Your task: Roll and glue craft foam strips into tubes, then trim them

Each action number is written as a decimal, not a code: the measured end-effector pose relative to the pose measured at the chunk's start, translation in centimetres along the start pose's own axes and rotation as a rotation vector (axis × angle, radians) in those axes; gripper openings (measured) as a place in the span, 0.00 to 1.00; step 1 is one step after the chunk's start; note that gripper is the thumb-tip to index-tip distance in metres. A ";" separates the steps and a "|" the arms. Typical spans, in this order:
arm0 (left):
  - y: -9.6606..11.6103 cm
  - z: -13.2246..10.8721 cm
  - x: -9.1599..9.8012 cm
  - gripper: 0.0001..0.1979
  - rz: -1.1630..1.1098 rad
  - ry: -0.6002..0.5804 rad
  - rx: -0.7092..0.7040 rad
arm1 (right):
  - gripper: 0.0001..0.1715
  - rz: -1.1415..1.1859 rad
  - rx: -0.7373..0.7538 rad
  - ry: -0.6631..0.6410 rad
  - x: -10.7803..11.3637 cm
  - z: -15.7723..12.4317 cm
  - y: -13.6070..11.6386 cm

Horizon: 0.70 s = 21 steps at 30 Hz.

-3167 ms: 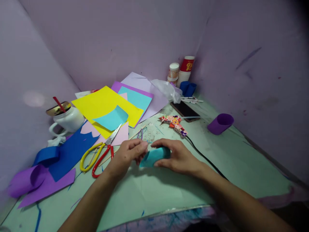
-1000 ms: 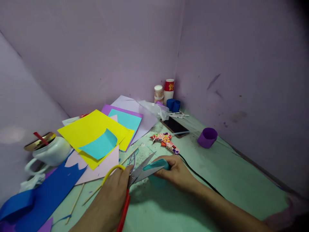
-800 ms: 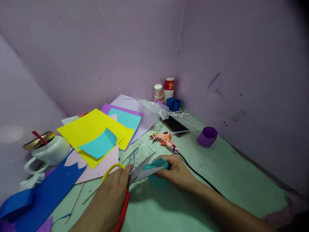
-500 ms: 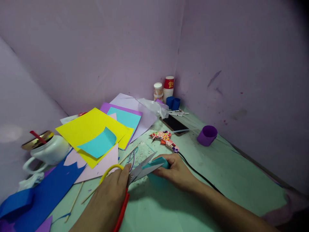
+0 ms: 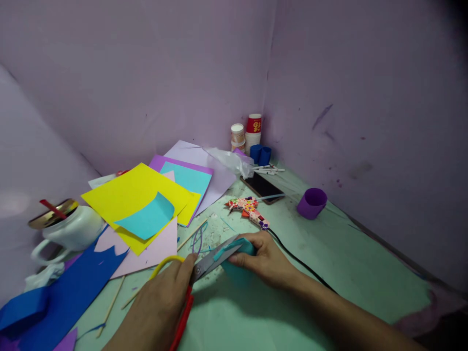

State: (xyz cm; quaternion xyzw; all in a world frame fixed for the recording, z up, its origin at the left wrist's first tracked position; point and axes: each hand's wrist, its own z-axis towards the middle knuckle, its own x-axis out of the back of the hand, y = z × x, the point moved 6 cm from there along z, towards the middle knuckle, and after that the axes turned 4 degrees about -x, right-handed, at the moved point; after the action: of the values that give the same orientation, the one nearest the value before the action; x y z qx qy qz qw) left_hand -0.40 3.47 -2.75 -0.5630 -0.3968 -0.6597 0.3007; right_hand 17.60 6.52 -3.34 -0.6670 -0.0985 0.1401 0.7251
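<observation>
My left hand (image 5: 164,292) is closed around the handles of a pair of scissors (image 5: 210,263), one handle yellow and one red. Their blades point to the right and are nearly together on the edge of a light-blue paper piece (image 5: 239,270). My right hand (image 5: 265,258) pinches that piece between thumb and fingers, just beyond the blade tips. A narrow strip of it stands along the blades. Behind my hands lies a flower-patterned glue gun (image 5: 248,207) with a black cord.
Yellow sheet (image 5: 135,195), light-blue piece (image 5: 148,217) and blue strip (image 5: 80,287) lie to the left near a white mug (image 5: 73,231). A purple ring (image 5: 312,204) stands right. A phone (image 5: 262,187), paper cups (image 5: 253,131) and blue rolls (image 5: 261,154) are at the back.
The scissor blades have closed onto the light-blue paper's edge. Both hands stay in nearly the same place, and the view has shifted slightly.
</observation>
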 end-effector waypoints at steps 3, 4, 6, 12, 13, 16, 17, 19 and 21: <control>0.5 0.2 0.0 0.24 -0.028 0.037 -0.009 | 0.07 -0.049 0.028 -0.008 -0.4 -0.1 0.2; 0.7 0.3 0.1 0.24 -0.032 0.042 -0.004 | 0.07 -0.055 0.036 -0.011 -0.5 -0.2 0.3; 0.8 0.5 0.0 0.25 -0.029 0.010 0.026 | 0.08 -0.052 0.048 -0.006 -0.7 -0.2 0.3; 0.6 0.7 -0.4 0.26 0.048 -0.125 0.032 | 0.10 -0.023 0.054 -0.006 -0.7 -0.2 0.2; 0.5 0.6 -0.5 0.26 0.056 -0.130 0.029 | 0.09 -0.017 0.058 -0.007 -0.7 -0.2 0.1; 0.3 0.4 -0.9 0.24 0.056 -0.133 -0.004 | 0.07 -0.006 0.073 0.001 -0.6 -0.2 0.1; 0.3 0.3 -1.0 0.24 0.052 -0.129 -0.018 | 0.06 -0.008 0.070 0.001 -0.6 -0.2 0.2; 0.3 0.2 -1.1 0.23 0.045 -0.122 -0.022 | 0.07 -0.024 0.060 0.003 -0.5 -0.2 0.3; 0.4 0.1 -1.1 0.23 0.034 -0.123 -0.014 | 0.08 -0.042 0.057 0.007 -0.5 -0.2 0.3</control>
State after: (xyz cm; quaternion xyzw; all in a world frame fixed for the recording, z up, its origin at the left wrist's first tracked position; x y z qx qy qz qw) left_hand 0.22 3.32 -3.75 -0.6113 -0.4005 -0.6212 0.2830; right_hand 17.15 6.17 -3.66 -0.6444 -0.1061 0.1255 0.7468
